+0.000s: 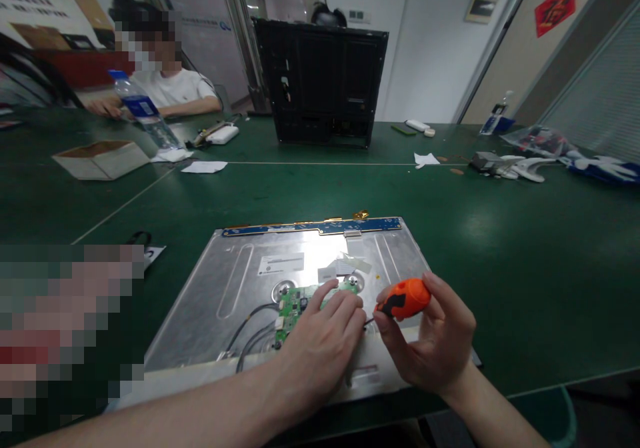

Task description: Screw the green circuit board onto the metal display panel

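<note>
My right hand (445, 341) grips an orange and black screwdriver (407, 298) by its handle. The short dark shaft points left, and its tip is hidden behind my left hand (327, 335). That left hand lies over the right part of a green circuit board (295, 305), fingers curled towards the shaft, with thumb and fingertips out of sight. Beneath both hands is a silver metal display panel (200, 315), lying flat. A narrow blue circuit strip (310, 227) runs along its far edge. Dark cables (250, 325) lead from the board's left side.
A black screen housing (325, 81) stands upright across the green table (525, 268). An open box (103, 161) and a water bottle (150, 111) stand at the left. White-handled tools (515, 166) lie at the right. A person (175, 91) sits at the far left.
</note>
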Motion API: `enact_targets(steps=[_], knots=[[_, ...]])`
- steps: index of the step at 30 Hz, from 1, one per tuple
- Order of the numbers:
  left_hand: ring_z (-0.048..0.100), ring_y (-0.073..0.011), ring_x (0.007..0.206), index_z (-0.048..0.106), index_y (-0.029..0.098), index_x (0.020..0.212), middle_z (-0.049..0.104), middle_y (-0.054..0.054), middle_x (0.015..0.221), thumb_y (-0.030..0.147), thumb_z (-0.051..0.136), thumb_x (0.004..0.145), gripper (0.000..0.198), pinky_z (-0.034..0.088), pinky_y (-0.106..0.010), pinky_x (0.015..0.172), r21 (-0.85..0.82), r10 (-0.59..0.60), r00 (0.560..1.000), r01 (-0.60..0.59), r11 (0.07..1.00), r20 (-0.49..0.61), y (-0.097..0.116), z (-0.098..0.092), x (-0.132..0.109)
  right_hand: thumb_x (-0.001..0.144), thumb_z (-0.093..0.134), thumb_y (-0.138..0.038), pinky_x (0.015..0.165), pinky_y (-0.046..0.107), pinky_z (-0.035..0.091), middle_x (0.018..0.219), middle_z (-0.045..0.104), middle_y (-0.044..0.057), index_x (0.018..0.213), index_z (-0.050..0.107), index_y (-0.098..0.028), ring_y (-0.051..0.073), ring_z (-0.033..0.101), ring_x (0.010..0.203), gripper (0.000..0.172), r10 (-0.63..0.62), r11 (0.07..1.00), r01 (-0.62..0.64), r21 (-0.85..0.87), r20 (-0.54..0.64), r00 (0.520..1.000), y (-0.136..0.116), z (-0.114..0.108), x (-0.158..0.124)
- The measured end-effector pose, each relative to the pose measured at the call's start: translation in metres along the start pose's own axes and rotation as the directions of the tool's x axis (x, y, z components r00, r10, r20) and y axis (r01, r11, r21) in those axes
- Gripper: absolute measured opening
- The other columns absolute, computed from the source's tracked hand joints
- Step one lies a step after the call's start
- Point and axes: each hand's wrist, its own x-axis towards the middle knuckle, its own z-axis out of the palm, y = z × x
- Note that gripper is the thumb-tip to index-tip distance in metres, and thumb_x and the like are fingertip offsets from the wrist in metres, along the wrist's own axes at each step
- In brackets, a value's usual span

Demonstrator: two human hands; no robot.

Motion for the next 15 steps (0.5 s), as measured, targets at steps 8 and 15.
enact_targets(steps=[8,15], knots=[[0.062,-0.0234,0.099,0.064,0.015,0.1,0.07,-0.006,0.102,0.012,0.042,0.099,0.022,0.038,-0.045,0.11,0.003,0.025,0.998,-0.025,1.0,-0.055,-0.0005,0.004,-0.0016,0.088,0.065,-0.012,0.061,0.033,0.065,0.102,0.062,0.006,0.155,0.033,-0.024,0.014,0.066,0.064,0.075,0.038,0.999,-0.039,-0.025,-0.041,0.998,-0.0021,-0.0018,-0.0029],[0.063,-0.0227,0.1,0.064,0.016,0.102,0.071,-0.005,0.103,0.011,0.04,0.099,0.025,0.035,-0.045,0.114,-0.013,0.006,1.0,-0.006,1.0,-0.008,0.001,-0.0001,-0.0022,0.088,0.065,-0.012,0.058,0.033,0.064,0.093,0.063,0.003,0.156,0.03,-0.027,0.015,0.065,0.063,0.078,0.061,0.998,-0.061,-0.004,-0.02,0.998,-0.002,-0.0031,-0.0041]])
